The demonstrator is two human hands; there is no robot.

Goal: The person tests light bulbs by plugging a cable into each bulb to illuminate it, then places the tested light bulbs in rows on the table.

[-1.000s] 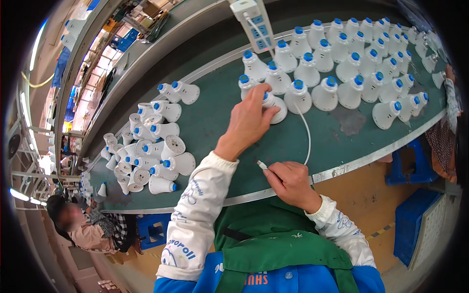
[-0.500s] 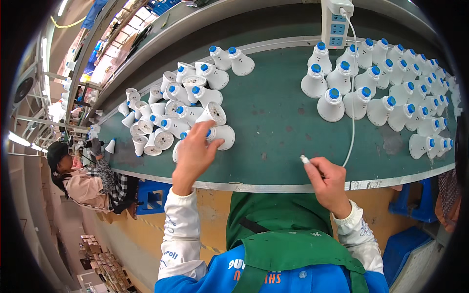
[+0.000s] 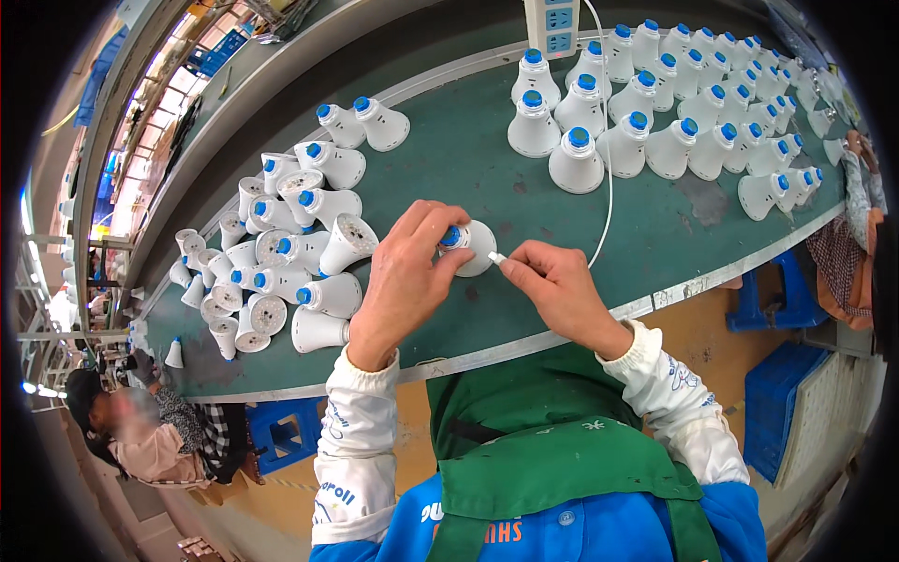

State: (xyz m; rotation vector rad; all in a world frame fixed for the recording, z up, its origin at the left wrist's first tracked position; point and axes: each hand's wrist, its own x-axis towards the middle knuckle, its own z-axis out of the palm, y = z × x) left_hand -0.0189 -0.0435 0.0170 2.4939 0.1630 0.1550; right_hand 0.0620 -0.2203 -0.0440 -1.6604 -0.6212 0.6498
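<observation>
My left hand (image 3: 412,272) grips a white cone-shaped housing with a blue cap (image 3: 481,245), tilted above the green tabletop. The fingers close round its capped end. Between the thumb and fingers of my right hand (image 3: 559,288) is a small white cable plug (image 3: 497,258). Its tip is right beside the housing's wall; whether they touch I cannot tell. A white cable (image 3: 611,178) runs from behind my right hand up to a white power strip (image 3: 552,26).
Loose white housings (image 3: 334,295) lie jumbled at the left. Upright ones (image 3: 577,169) stand in rows at the right. A metal edge (image 3: 510,358) borders the bench. One person (image 3: 173,431) sits at far left; another's sleeve (image 3: 857,192) shows at far right. Blue stools (image 3: 773,290) stand below.
My left hand has picked a housing off the jumbled group and brought it right. My right hand has moved the plug up and left to it. The view has shifted.
</observation>
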